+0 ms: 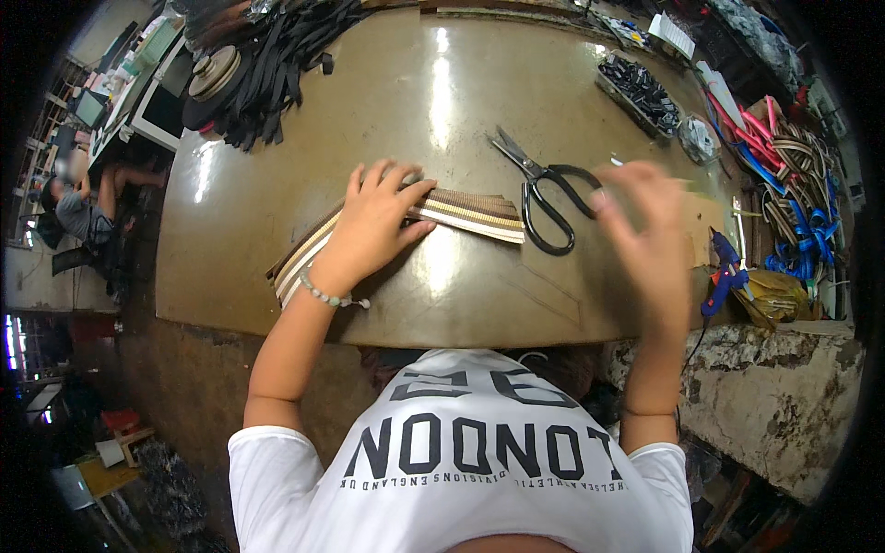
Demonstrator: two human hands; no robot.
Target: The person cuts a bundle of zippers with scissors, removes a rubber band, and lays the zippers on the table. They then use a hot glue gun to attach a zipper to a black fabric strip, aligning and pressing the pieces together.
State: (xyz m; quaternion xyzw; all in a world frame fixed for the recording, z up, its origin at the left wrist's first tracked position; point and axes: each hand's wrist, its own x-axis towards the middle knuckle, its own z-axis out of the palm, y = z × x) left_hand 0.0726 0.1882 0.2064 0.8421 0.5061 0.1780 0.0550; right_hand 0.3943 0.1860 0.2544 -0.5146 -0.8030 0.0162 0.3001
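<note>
A bundle of striped webbing straps (472, 215) in brown, yellow and white lies bowed across the table in front of me. My left hand (380, 217) is over its middle, with thumb and fingers gripping it from both sides and hiding that part. Just beyond the bundle's right end lie scissors (544, 189) with black handles, their blades slightly parted and pointing away to the left. To their right my right hand (643, 210) is smeared by motion. It is close to the far handle loop, but whether it touches it is unclear, and its fingers cannot be read.
Black straps (267, 83) are heaped at the far left beside a round roll (214, 74). A tray of small black parts (638, 92) stands far right. Near the right edge are a blue glue gun (726, 275) and colourful straps (802, 198). Another person (78, 207) sits at left.
</note>
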